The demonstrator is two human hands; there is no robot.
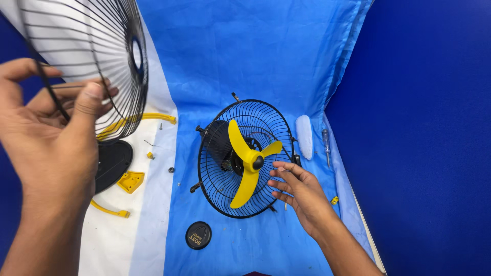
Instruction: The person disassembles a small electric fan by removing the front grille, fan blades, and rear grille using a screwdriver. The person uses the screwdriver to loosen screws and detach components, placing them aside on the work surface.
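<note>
The left hand held the detached front fan guard up near the camera, above the left edge of the blue work sheet; thumb and fingers were closed in a pinch on its black wire ribs, and the guard stood tilted, its round hub opening facing right. The right hand lay low beside the rear fan guard, fingers spread and slightly curled, the fingertips touching or just off the wire rim on its right side; which, I could not tell. Inside that rear guard sat the yellow three-blade propeller, one blade pointing down-left, its dark hub cap just left of the fingertips. So the right hand was much the nearer to the fan body, the lifted guard well apart, up and to the left. A round black badge cap lay near the sheet's front edge, a screwdriver and a white pad toward the right edge, yellow plastic parts on the left.
</note>
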